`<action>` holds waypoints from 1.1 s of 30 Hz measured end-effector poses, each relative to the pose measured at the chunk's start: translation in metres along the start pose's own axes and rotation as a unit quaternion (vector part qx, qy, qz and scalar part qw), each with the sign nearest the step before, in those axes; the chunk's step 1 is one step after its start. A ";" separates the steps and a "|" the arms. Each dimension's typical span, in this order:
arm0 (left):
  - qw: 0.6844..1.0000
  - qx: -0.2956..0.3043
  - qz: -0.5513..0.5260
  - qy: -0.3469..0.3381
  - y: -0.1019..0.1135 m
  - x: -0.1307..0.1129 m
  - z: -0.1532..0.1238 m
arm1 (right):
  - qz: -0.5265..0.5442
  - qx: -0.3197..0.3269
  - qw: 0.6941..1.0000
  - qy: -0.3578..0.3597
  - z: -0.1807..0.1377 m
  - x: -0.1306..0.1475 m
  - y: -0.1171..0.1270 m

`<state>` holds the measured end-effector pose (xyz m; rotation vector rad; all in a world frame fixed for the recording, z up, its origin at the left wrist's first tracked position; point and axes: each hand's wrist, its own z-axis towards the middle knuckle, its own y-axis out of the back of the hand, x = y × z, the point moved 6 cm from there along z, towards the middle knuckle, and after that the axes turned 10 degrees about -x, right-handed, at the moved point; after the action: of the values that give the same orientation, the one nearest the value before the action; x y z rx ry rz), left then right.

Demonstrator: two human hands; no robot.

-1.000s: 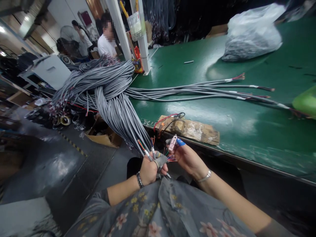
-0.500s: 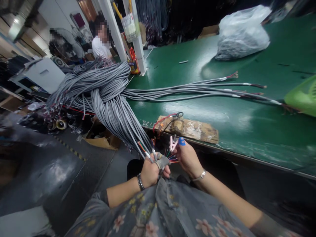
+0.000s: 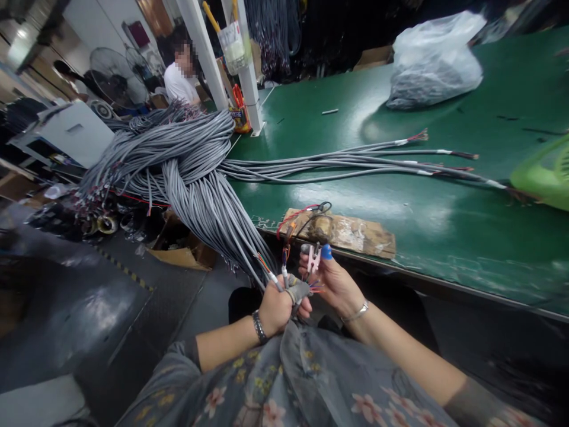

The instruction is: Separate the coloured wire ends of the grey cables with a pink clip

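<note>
The left hand (image 3: 276, 308) is closed in a fist round the grey sheathed cable ends (image 3: 272, 277), and their thin coloured core wires (image 3: 313, 288) fan out past the thumb. One of its fingers wears a grey fabric sleeve (image 3: 297, 290). The right hand (image 3: 338, 286) sits just beside it, thumb and forefinger pinching a small pink-and-white plastic clip tool (image 3: 313, 258) upright (the forefinger tip is capped in a blue rubber cot (image 3: 326, 252)). Both hands are over the person's lap, just off the near edge of the green worktop (image 3: 444, 225). The held ends belong to a thick bundle of grey cables (image 3: 200, 172) that spills over the worktop's left edge and hangs down to the hands. A few long grey cables with stripped coloured tips (image 3: 355, 160) lie stretched across the middle of the worktop toward its right edge. At the near edge, just above the hands, lies a worn brown board (image 3: 355, 232) with looped red and black wires (image 3: 302, 213) on its left end. A crumpled clear plastic bag (image 3: 433, 59) sits at the far side and a lime-green plastic basket (image 3: 544, 175) at the right edge. A white square post (image 3: 246, 65) stands at the far left, and beyond it is a person in a white shirt (image 3: 178, 83).
</note>
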<state>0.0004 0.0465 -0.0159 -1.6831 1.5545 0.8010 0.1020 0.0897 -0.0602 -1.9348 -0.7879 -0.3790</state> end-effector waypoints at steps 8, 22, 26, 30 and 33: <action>1.000 -0.002 0.001 -0.004 0.002 0.001 -0.001 | -0.002 0.004 1.000 -0.005 -0.009 -0.003 -0.002; 0.998 0.004 0.031 -0.049 0.010 0.005 -0.002 | -0.098 0.118 0.987 -0.048 -0.031 0.000 -0.001; 0.997 0.002 0.047 -0.060 0.012 0.010 0.001 | -0.191 0.140 0.971 -0.013 -0.038 0.000 -0.007; 0.996 0.015 0.067 -0.051 0.013 0.013 0.004 | -0.249 0.130 0.960 0.017 -0.040 0.003 -0.009; 0.993 0.060 0.094 -0.032 0.010 0.016 0.005 | -0.283 0.134 0.949 0.024 -0.040 0.004 -0.009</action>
<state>-0.0078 0.0414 -0.0322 -1.4261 1.6994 0.8310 0.1015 0.0583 -0.0330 -1.4178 -1.2930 -0.6236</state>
